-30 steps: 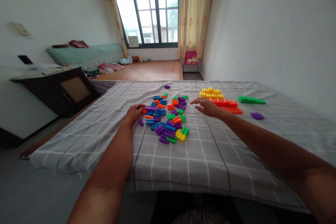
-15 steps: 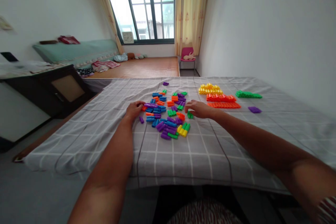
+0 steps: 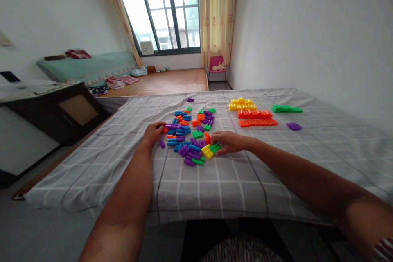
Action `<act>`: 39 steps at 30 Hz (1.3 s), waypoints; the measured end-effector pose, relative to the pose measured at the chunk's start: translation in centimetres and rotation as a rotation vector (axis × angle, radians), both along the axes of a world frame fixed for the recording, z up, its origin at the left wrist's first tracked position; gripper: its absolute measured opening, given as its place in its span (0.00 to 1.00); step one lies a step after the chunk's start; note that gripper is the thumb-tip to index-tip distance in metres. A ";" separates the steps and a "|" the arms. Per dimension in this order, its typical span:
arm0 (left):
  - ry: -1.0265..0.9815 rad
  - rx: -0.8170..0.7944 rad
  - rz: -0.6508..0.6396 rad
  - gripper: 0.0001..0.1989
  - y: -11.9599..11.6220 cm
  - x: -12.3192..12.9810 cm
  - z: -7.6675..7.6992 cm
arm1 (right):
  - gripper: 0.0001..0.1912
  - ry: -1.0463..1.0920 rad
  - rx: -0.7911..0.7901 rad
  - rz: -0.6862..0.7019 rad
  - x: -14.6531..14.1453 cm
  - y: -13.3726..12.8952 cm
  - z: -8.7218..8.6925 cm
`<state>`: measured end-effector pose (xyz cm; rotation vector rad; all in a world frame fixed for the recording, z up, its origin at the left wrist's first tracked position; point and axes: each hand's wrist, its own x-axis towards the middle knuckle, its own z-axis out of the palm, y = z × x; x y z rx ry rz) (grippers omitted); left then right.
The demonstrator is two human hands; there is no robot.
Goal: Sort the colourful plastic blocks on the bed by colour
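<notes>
A loose pile of blue, purple, orange, green and yellow plastic pieces lies on the checked cloth (image 3: 236, 180). At its left edge my left hand (image 3: 154, 132) has its fingers closed by an orange piece (image 3: 165, 129) and a purple piece (image 3: 173, 126); the grip itself is too small to make out. A single purple piece (image 3: 162, 143) lies near its wrist. My right hand (image 3: 229, 142) curls over the pile's right side, its fingers on the green end of a yellow and green group (image 3: 208, 152).
Sorted pieces lie to the right: yellow rows (image 3: 242, 105), orange rows (image 3: 258, 123), a green row (image 3: 287, 109) and a purple group (image 3: 294, 126). One purple piece (image 3: 190, 100) is at the back. A dark cabinet (image 3: 72, 112) stands left.
My right hand has moved down and slightly left, from beside a green piece to the yellow and green group. My left hand stays by the same pieces. The view has shifted slightly.
</notes>
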<state>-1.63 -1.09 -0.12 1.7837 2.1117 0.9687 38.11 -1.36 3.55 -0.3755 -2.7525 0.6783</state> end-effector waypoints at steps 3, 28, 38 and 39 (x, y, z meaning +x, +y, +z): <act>-0.009 0.002 0.001 0.20 0.1 -0.1 -0.1 | 0.17 0.031 -0.076 -0.142 0.8 0.6 -0.6; 0.202 0.084 -0.740 0.18 -0.5 17.1 8.7 | 0.20 0.550 -0.573 -0.401 1.1 2.8 -2.7; 0.298 0.141 -0.493 0.18 0.9 15.3 5.0 | 0.18 0.190 -0.382 -0.514 4.1 4.9 -2.4; 0.319 0.155 -0.454 0.17 1.0 14.7 4.7 | 0.18 0.118 -0.351 -0.505 4.5 5.1 -2.4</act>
